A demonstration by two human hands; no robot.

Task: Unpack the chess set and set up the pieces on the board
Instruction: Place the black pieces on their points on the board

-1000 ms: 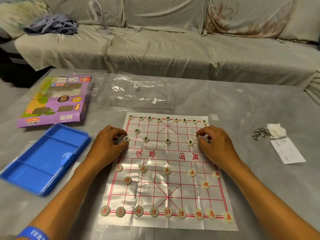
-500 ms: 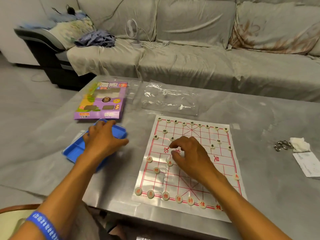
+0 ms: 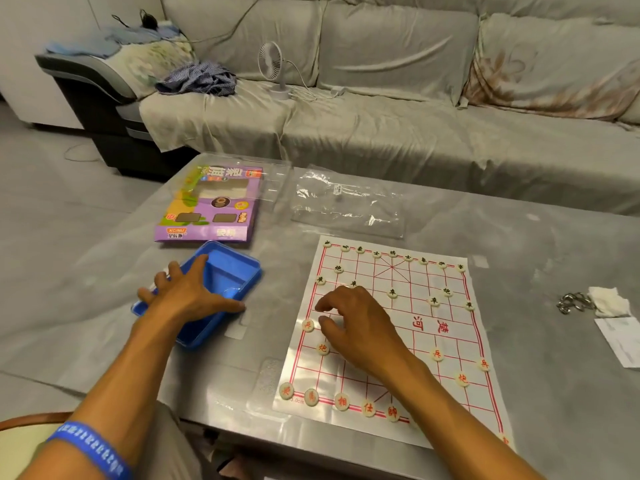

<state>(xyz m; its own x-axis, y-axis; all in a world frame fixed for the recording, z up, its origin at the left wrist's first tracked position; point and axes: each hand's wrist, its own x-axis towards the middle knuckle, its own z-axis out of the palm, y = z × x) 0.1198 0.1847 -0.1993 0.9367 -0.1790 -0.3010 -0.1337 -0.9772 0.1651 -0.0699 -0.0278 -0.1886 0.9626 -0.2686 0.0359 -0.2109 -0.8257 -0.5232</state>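
We work at a grey table (image 3: 519, 237) in front of a covered sofa (image 3: 415, 109), with a small fan (image 3: 272, 62) standing on the seat. A second ago both our hands were at the far rows of the board (image 3: 391, 341), one at each edge, fingers on the black pieces. Since then our view has swung left and both hands have come away from those rows.

Our left hand (image 3: 187, 292) now lies spread over the blue tray (image 3: 228, 271), left of the board, fingers straight, thumb along the near rim; it presses on the tray and grasps nothing. Our right hand (image 3: 356, 327) hovers over the near left part of the board with fingers loosely curled and nothing in them that we can see, just right of a red soldier (image 3: 308, 324).

The black row (image 3: 393, 253) runs along the far edge and the red row (image 3: 343, 400) along the near edge, partly hidden by our right arm. We judge the pieces are all placed, and that the reach for the tray means tidying the packaging: the box (image 3: 207, 206) and bag (image 3: 346, 202) lie beyond it.
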